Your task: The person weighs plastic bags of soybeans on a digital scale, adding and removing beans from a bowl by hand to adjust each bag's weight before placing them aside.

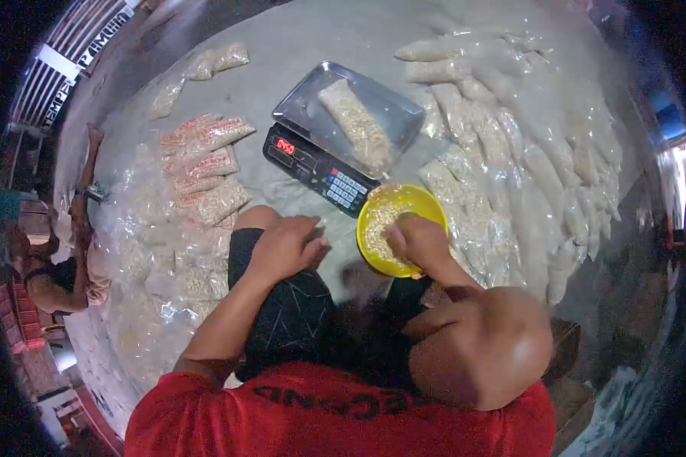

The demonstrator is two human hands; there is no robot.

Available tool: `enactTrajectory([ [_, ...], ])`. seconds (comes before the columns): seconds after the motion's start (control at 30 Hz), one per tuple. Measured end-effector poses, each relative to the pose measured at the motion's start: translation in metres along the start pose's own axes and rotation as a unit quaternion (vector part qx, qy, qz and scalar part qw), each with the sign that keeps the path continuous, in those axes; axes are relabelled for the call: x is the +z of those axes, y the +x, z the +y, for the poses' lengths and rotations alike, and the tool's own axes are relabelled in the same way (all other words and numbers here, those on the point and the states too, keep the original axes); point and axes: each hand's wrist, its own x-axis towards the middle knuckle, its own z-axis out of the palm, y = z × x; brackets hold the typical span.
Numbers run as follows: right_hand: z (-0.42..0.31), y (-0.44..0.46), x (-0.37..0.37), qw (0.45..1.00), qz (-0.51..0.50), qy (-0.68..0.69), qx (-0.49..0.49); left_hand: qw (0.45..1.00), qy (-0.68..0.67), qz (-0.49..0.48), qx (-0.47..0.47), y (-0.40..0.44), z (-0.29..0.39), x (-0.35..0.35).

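Note:
My right hand (418,245) dips into a yellow bowl (437,207) of pale pieces (381,222), its fingers closed and their tips hidden among them. Over my knee, my left hand (288,247) rests with its fingers loosely spread, holding nothing. Ahead of me stands a digital scale (312,171) with red digits and a keypad. On its metal tray (297,99) lies a long clear bag (353,126) filled with pale pieces. The bowl sits just below the scale's right corner, near the bag's lower end.
Several filled clear bags (503,152) are piled on the right. More bags with red print (206,164) are stacked on the left, and a few bags (217,61) lie at the upper left. Another person (57,282) sits at the far left edge.

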Motion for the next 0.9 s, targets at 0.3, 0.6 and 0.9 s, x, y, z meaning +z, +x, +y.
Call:
enactTrajectory([
  [0.3, 0.052, -0.007, -0.022, 0.989, -0.048, -0.035, 0.136, 1.0, -0.008, -0.018, -0.006, 0.025, 0.009, 0.016],
  [0.6, 0.222, -0.005, -0.104, 0.896, 0.174, -0.252, 0.322, 0.964, 0.143, 0.127, 0.182, 0.144, 0.036, 0.025],
  [0.9, 0.298, -0.066, -0.072, 0.918, 0.224, -0.177, 0.276, 0.982, 0.004, 0.065, 0.176, 0.189, -0.007, 0.014],
])
